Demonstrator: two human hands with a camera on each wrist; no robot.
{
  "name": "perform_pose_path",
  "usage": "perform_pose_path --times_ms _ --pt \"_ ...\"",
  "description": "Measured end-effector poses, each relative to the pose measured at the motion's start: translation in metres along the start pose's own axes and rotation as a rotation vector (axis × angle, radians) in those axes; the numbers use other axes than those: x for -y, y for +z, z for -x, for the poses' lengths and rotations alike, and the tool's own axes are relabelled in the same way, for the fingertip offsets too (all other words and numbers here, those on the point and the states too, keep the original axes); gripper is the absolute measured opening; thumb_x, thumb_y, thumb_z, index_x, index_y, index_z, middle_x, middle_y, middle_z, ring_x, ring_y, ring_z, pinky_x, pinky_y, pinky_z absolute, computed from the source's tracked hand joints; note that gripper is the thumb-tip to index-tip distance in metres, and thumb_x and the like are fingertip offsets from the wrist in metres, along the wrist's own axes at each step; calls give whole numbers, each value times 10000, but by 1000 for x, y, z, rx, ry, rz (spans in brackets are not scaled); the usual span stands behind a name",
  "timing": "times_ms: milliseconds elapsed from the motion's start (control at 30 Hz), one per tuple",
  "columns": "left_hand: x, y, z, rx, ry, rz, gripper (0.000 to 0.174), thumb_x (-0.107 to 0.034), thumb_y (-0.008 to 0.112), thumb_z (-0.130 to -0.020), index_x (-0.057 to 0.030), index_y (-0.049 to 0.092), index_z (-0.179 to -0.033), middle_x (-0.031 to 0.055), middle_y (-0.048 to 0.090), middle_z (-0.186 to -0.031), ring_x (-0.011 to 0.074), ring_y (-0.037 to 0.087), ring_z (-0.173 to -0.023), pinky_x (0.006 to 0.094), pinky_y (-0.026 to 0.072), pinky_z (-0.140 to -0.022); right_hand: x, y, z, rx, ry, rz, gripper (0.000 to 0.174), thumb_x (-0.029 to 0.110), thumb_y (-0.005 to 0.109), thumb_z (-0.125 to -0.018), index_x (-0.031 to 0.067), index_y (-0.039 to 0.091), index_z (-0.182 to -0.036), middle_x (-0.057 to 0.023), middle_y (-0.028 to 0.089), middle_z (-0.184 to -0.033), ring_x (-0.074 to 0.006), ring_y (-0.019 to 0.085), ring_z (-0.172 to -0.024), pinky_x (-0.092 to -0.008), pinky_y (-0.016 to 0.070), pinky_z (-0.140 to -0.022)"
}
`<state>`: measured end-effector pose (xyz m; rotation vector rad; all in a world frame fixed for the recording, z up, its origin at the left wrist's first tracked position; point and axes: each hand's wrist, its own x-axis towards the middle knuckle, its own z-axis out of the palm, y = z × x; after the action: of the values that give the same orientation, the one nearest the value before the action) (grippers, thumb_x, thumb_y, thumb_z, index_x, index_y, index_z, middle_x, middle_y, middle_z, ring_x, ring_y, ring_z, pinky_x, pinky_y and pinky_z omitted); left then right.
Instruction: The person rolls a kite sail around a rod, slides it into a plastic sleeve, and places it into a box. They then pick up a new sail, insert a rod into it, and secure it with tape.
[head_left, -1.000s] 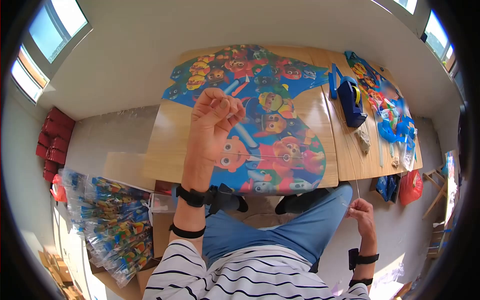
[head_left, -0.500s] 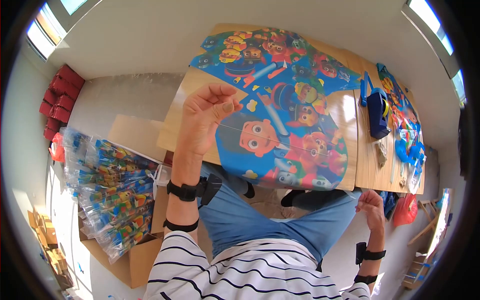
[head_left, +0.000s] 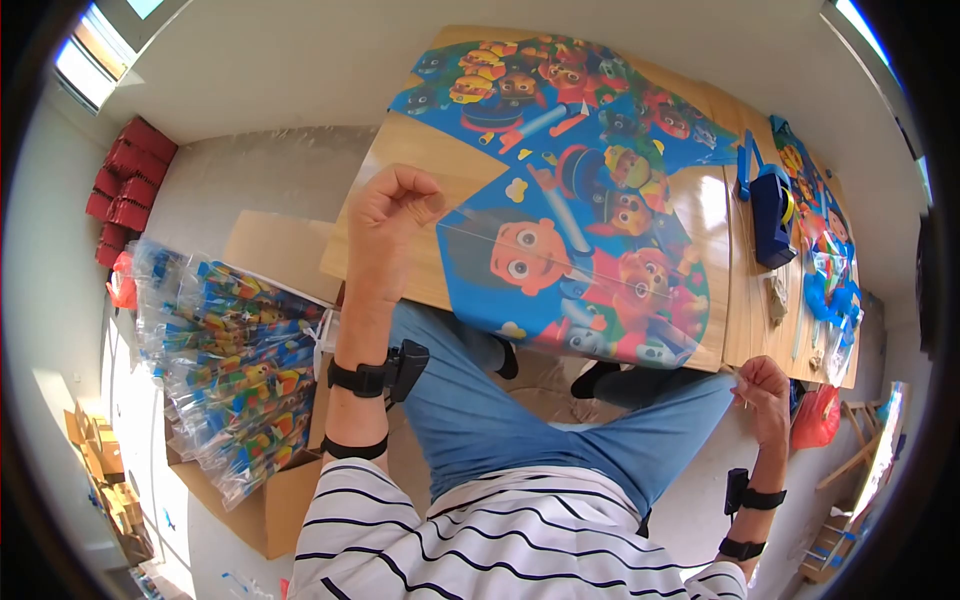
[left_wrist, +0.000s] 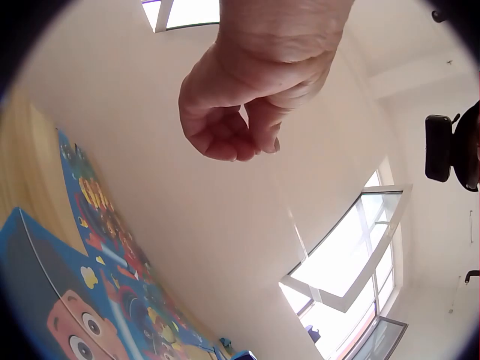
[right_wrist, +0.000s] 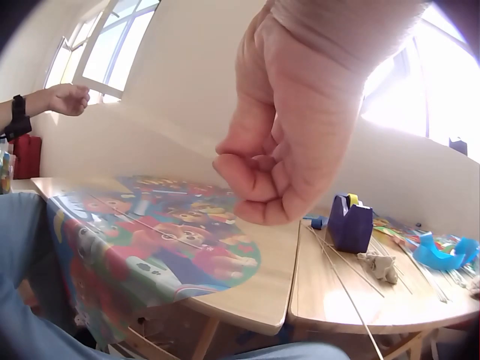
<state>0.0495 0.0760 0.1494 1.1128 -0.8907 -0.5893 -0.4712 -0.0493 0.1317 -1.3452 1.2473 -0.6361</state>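
Observation:
My left hand (head_left: 395,205) is raised above the table's left part, thumb and fingertips brought together. A faint clear strip (left_wrist: 292,221), like sticky tape, runs from its fingertips in the left wrist view. In the right wrist view, my right hand (right_wrist: 292,135) pinches the other end of this clear strip (right_wrist: 169,131), which stretches across toward the left hand. The right hand is low by my knee, near the table's front edge. Between the hands lies a large cartoon-printed sheet (head_left: 530,255) on the table, with a thin rod (head_left: 600,265) running across it.
A blue tape dispenser (head_left: 775,220) stands on the right table (right_wrist: 322,292), beside thin rods (right_wrist: 345,281) that overhang its edge. Further right are another printed sheet and blue tape (right_wrist: 442,255). A box of bagged prints (head_left: 240,370) sits on the floor at left.
The hands have moved further apart: the left goes left, off the printed sheet, and the right rises outward by the knee. The head view has shifted, so the table appears further up and right.

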Motion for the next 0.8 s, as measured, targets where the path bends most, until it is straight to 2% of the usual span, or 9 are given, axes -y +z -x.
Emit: perform_pose_path --times_ms 267,467,667,800 --pt "-14 -4 5 -81 -94 12 162 36 733 -857 -10 663 -995 50 659 -837 149 628 -754 285 529 -743 1 -13 -14 34 4 54 92 -25 628 -789 36 600 -851 -16 598 -731 -112 592 -651 -239 482 -617" --pt "-8 -22 12 -31 -122 -19 190 40 736 -851 3 670 -1026 47 671 -866 146 650 -783 285 548 -758 0 -16 -32 61 -57 58 85 -26 614 -810 41 598 -861 -13 595 -732 -103 585 -650 -236 470 -628" --pt "-14 -17 17 -87 -123 -245 153 65 706 -864 4 686 -1002 22 672 -892 91 639 -824 234 534 -778 7 -14 -35 27 -74 63 92 -27 614 -822 44 598 -878 2 569 -743 -92 559 -660 -237 465 -620" --pt "-3 -19 18 -79 -92 -274 93 47 683 -888 -10 673 -961 9 663 -890 91 629 -836 240 525 -792 18 -3 -31 3 -78 67 75 1 631 -836 46 597 -886 5 563 -754 -92 549 -670 -238 450 -632"
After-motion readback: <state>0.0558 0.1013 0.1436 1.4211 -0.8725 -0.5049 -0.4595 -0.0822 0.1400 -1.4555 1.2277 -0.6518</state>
